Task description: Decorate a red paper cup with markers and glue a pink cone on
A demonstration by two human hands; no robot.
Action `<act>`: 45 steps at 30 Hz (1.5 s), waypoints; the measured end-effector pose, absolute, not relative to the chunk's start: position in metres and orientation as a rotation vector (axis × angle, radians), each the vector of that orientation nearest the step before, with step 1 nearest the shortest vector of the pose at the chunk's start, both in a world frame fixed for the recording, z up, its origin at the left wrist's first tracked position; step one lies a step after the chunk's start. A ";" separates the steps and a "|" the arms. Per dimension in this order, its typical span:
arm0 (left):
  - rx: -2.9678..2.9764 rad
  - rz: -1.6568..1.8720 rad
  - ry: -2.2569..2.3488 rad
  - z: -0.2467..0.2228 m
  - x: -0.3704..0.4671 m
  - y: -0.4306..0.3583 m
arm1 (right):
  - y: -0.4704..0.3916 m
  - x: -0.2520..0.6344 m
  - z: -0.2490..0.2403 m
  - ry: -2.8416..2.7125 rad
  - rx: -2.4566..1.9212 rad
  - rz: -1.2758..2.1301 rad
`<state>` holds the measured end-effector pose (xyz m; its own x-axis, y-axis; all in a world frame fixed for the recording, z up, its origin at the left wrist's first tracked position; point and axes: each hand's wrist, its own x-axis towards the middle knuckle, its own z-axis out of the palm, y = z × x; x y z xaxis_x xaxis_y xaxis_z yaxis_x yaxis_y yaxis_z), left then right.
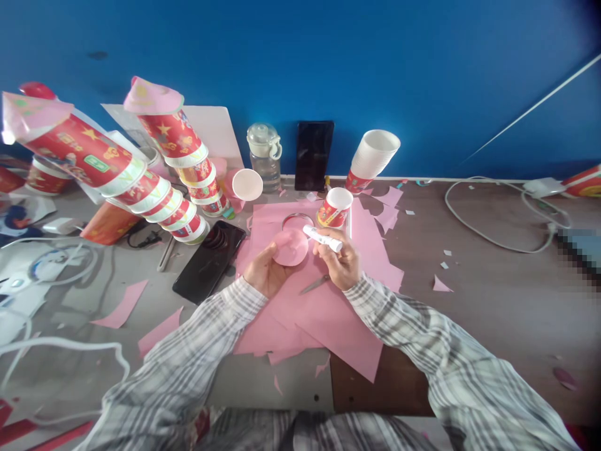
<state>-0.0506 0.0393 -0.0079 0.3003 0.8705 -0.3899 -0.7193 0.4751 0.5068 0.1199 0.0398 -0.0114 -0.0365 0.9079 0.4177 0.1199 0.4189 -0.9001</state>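
Observation:
My left hand (268, 270) grips a round pink paper piece (290, 248) by its left edge, its face turned up toward me. My right hand (342, 262) is closed around a white tube (323, 238) shaped like a glue stick. The tube's far end points left, close to the paper's upper right edge; I cannot tell whether they touch. Both hands are above pink paper sheets (338, 319). Scissors (314, 284) lie beneath, partly hidden by my right hand. A red-and-white paper cup (335, 208) stands just beyond the tube.
Two paper-cup towers (162, 203) with pink cone tops stand at left, near a black phone (209, 262). A glass jug (265, 160), an upright dark phone (313, 156) and stacked cups (374, 153) line the blue wall. Cables (488, 247) and paper scraps lie around.

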 end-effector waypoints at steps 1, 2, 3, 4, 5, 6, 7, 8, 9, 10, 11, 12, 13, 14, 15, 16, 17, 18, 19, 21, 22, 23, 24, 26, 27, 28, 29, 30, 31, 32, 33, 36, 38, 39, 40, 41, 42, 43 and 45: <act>0.253 1.072 0.688 -0.008 -0.050 0.039 | 0.039 0.120 -0.012 -1.484 -0.962 0.813; 0.253 1.077 0.688 -0.008 -0.050 0.039 | 0.038 0.121 -0.012 -1.494 -0.961 0.794; 0.257 1.084 0.685 -0.008 -0.050 0.039 | 0.036 0.121 -0.012 -1.511 -0.961 0.773; 0.265 1.089 0.677 -0.008 -0.049 0.039 | 0.035 0.121 -0.012 -1.534 -0.961 0.752; 0.276 1.093 0.667 -0.007 -0.049 0.039 | 0.033 0.121 -0.011 -1.563 -0.956 0.732; 0.289 1.096 0.655 -0.006 -0.049 0.038 | 0.031 0.121 -0.010 -1.593 -0.946 0.717; 0.303 1.098 0.644 -0.006 -0.048 0.038 | 0.030 0.121 -0.009 -1.620 -0.933 0.709; 0.318 1.101 0.640 -0.005 -0.048 0.038 | 0.028 0.121 -0.008 -1.645 -0.921 0.710; 0.333 1.107 0.642 -0.004 -0.048 0.037 | 0.027 0.121 -0.008 -1.664 -0.912 0.718; 0.349 1.115 0.650 -0.003 -0.048 0.037 | 0.027 0.121 -0.007 -1.677 -0.912 0.732; 0.365 1.122 0.663 -0.003 -0.048 0.036 | 0.026 0.121 -0.007 -1.682 -0.919 0.747; 0.379 1.125 0.677 -0.003 -0.048 0.036 | 0.027 0.121 -0.007 -1.682 -0.933 0.761; 0.388 1.123 0.691 -0.003 -0.048 0.036 | 0.027 0.122 -0.008 -1.674 -0.947 0.771; 0.393 1.117 0.702 -0.003 -0.048 0.036 | 0.027 0.122 -0.008 -1.662 -0.957 0.782; 0.391 1.116 0.712 -0.004 -0.048 0.036 | 0.028 0.122 -0.009 -1.649 -0.961 0.793; 0.382 1.124 0.722 -0.004 -0.048 0.036 | 0.028 0.122 -0.009 -1.642 -0.960 0.804; 0.371 1.137 0.730 -0.005 -0.048 0.037 | 0.028 0.122 -0.009 -1.646 -0.956 0.811; 0.363 1.145 0.735 -0.005 -0.047 0.037 | 0.028 0.122 -0.009 -1.665 -0.951 0.813; 0.361 1.148 0.734 -0.005 -0.047 0.037 | 0.028 0.121 -0.009 -1.695 -0.944 0.804; 0.374 1.117 0.721 -0.006 -0.047 0.037 | 0.028 0.120 -0.007 -1.774 -0.934 0.751; 0.381 1.096 0.713 -0.006 -0.048 0.037 | 0.028 0.119 -0.007 -1.815 -0.929 0.711; 0.382 1.085 0.712 -0.006 -0.048 0.037 | 0.028 0.118 -0.006 -1.849 -0.927 0.668; 0.378 1.086 0.717 -0.007 -0.048 0.037 | 0.028 0.117 -0.006 -1.872 -0.934 0.630; 0.373 1.105 0.724 -0.007 -0.048 0.037 | 0.029 0.116 -0.007 -1.883 -0.980 0.579; 0.376 1.114 0.720 -0.008 -0.048 0.038 | 0.030 0.116 -0.007 -1.875 -1.011 0.564; 0.382 1.115 0.711 -0.007 -0.048 0.038 | 0.031 0.116 -0.008 -1.862 -1.039 0.554; 0.388 1.113 0.700 -0.007 -0.048 0.038 | 0.031 0.116 -0.008 -1.854 -1.057 0.546; 0.392 1.110 0.689 -0.006 -0.048 0.038 | 0.032 0.116 -0.009 -1.852 -1.064 0.536; 0.391 1.109 0.683 -0.005 -0.047 0.038 | 0.032 0.116 -0.010 -1.857 -1.064 0.524; 0.389 1.106 0.682 -0.004 -0.047 0.038 | 0.032 0.116 -0.011 -1.866 -1.060 0.514; 0.387 1.104 0.686 -0.002 -0.048 0.038 | 0.032 0.116 -0.011 -1.877 -1.056 0.504; 0.396 1.084 0.708 0.000 -0.048 0.036 | 0.032 0.116 -0.012 -1.907 -1.044 0.482; 0.409 1.084 0.725 -0.001 -0.049 0.036 | 0.032 0.116 -0.011 -1.927 -1.018 0.460; 0.417 1.090 0.730 -0.001 -0.049 0.035 | 0.032 0.116 -0.010 -1.941 -0.997 0.449; 0.427 1.098 0.732 -0.001 -0.049 0.035 | 0.031 0.116 -0.010 -1.957 -0.972 0.438; 0.437 1.105 0.731 -0.002 -0.049 0.035 | 0.031 0.115 -0.010 -1.972 -0.944 0.426; 0.449 1.102 0.727 -0.002 -0.049 0.035 | 0.031 0.115 -0.010 -1.983 -0.918 0.415; 0.463 1.090 0.724 -0.002 -0.049 0.035 | 0.031 0.115 -0.009 -1.992 -0.897 0.407; 0.488 1.057 0.720 -0.001 -0.048 0.035 | 0.031 0.115 -0.010 -1.995 -0.868 0.400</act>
